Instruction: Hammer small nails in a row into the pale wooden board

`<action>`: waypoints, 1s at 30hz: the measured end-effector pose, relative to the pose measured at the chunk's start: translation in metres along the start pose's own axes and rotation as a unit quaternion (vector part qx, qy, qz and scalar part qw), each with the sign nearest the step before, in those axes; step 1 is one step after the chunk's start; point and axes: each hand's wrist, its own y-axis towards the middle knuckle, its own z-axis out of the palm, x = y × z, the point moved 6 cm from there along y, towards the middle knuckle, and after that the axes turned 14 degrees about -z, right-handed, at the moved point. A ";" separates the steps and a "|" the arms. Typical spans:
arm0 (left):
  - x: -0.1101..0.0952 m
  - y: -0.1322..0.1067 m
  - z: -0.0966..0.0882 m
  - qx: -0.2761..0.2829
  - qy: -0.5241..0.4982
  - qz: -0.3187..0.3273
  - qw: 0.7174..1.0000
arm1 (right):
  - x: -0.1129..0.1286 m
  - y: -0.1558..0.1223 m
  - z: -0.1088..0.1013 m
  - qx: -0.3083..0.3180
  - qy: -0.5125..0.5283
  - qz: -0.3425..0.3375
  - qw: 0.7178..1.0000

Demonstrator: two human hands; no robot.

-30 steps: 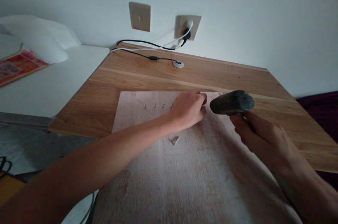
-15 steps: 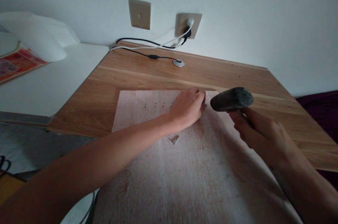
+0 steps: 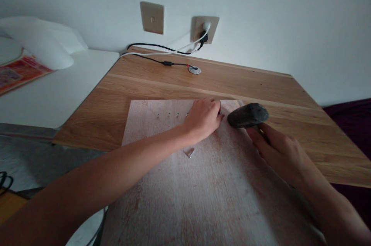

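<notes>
A pale plywood board [image 3: 203,195] lies on a wooden desk [image 3: 162,83]. My left hand [image 3: 203,118] rests near the board's far edge, fingers pinched together on a small nail that is mostly hidden. My right hand [image 3: 278,153] grips the handle of a hammer; its dark head [image 3: 247,115] hovers just right of my left fingertips. A row of small nails [image 3: 168,115] stands in the board left of my left hand. One loose nail [image 3: 190,153] lies flat on the board below my left wrist.
Black and white cables [image 3: 162,54] run from a wall socket [image 3: 204,29] to a round metal grommet [image 3: 194,70] at the desk's back. A white surface [image 3: 52,87] with a pillow and a printed sheet adjoins the desk on the left.
The hammer head has come down and moved slightly left, closer to my left fingertips. My left hand stays pinched in place.
</notes>
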 end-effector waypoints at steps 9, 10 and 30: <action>0.002 0.001 0.003 0.020 -0.015 0.020 0.999 | 0.004 0.003 -0.003 -0.004 0.021 0.006 1.000; 0.001 0.001 0.003 0.022 -0.013 0.023 0.999 | 0.007 0.004 -0.005 -0.002 0.023 0.010 1.000; -0.008 -0.008 -0.004 -0.039 -0.011 0.077 0.996 | 0.005 -0.021 -0.012 0.005 0.068 0.080 0.994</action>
